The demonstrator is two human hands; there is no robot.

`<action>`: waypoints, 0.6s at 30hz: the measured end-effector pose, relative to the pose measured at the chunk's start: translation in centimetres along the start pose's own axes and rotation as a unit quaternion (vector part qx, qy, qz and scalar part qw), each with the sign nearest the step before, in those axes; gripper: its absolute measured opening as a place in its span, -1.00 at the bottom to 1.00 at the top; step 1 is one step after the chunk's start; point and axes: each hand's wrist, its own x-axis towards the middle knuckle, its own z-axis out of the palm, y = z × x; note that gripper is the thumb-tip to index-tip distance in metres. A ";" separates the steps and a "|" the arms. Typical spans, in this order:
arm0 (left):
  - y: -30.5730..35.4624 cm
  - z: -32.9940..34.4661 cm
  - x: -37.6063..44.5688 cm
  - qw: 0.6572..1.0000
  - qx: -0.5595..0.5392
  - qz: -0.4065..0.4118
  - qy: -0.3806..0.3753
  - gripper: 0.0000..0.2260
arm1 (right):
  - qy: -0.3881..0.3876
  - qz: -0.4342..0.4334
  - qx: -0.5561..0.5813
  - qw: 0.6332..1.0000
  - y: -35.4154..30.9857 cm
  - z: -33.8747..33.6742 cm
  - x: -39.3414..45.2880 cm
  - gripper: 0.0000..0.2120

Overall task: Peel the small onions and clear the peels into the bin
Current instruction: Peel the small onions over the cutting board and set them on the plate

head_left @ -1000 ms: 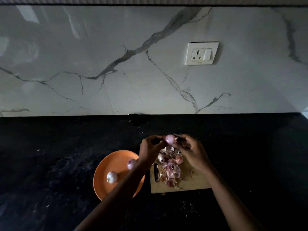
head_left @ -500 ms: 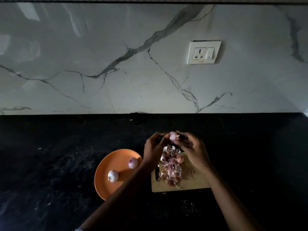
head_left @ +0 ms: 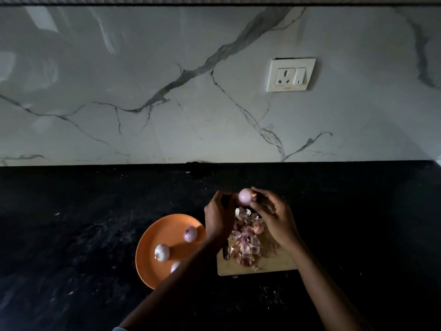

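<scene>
Marble backsplash (head_left: 119,80), white with grey veins, filled the upper half of the frame, and the black desk (head_left: 71,235) ran across the lower half. Left of centre in the lower part sat an orange plate (head_left: 155,237) with three peeled small onions on it: one (head_left: 162,252) toward its left side, one (head_left: 190,234) nearer its upper right, and a third (head_left: 175,266) low on the plate, partly hidden by the left forearm. Just right of the plate the left hand (head_left: 218,219) was raised with its fingers curled round a dark object that could not be made out in the dim light; its fingertips sat right beside the onion (head_left: 245,197) held up at frame centre. That pale pink onion was above the far edge of the wooden cutting board (head_left: 274,265), clear of the board. A heap of onion peels (head_left: 245,244) lay on the board under the hands, with one unpeeled reddish onion (head_left: 259,227) at its right edge, and a dark slot showed near the board's left edge. The right hand (head_left: 274,217) pinched the raised onion, thumb and fingers curled on its right end, where a brownish scrap of skin showed. Upper right of centre, on the backsplash, was a white socket with switch (head_left: 291,74). A few peel flecks dotted the desk below the board.
</scene>
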 end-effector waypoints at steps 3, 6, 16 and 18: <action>-0.7 0.2 0.0 0.999 0.028 -0.001 -0.044 -0.97 | -0.008 0.007 0.015 1.000 0.0 -0.1 -0.3 -0.67; -0.8 0.2 -0.1 0.997 0.046 0.009 -0.059 -0.98 | -0.003 0.032 0.039 0.999 0.2 0.0 -0.7 -0.70; 0.5 -0.1 0.6 0.968 -0.154 -0.072 -0.186 -0.80 | 0.010 0.030 0.022 0.999 -0.4 -1.4 0.4 -0.64; 1.0 0.0 0.5 0.959 -0.195 -0.073 -0.191 -0.73 | 0.002 0.024 -0.006 1.000 -0.5 -1.3 0.6 -0.65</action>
